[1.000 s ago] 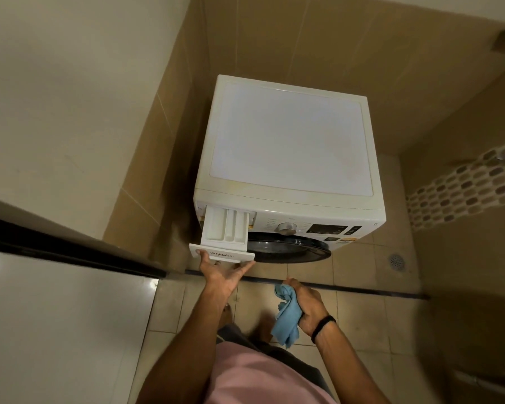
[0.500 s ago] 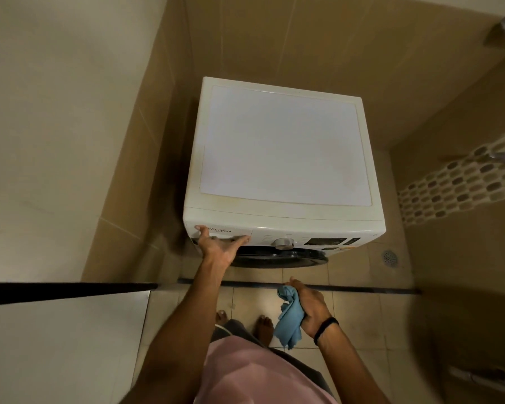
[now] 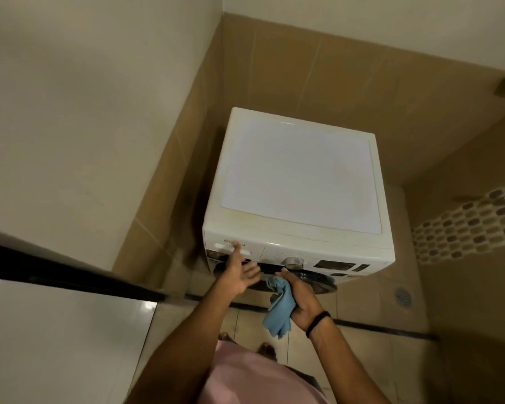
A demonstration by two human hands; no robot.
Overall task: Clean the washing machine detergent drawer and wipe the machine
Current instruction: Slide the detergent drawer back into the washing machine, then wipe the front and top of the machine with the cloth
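While the detergent drawer (image 3: 252, 249) sits flush in the washing machine (image 3: 298, 182) front, up at its left corner, the left grip (image 3: 241, 274) reaches in, fingers straight and spread, one fingertip touching the drawer face. Over on the other side, the right grip (image 3: 302, 301) is curled round a blue cloth (image 3: 279, 312), just below the dial (image 3: 293, 262), in front of the dark door (image 3: 318, 280).

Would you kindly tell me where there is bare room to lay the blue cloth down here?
The washing machine's top is bare, from the tiled wall behind to the control panel. Floor tiles between machine and floor drain are free too. The front is crowded: left hand at the drawer, right hand holding the cloth.
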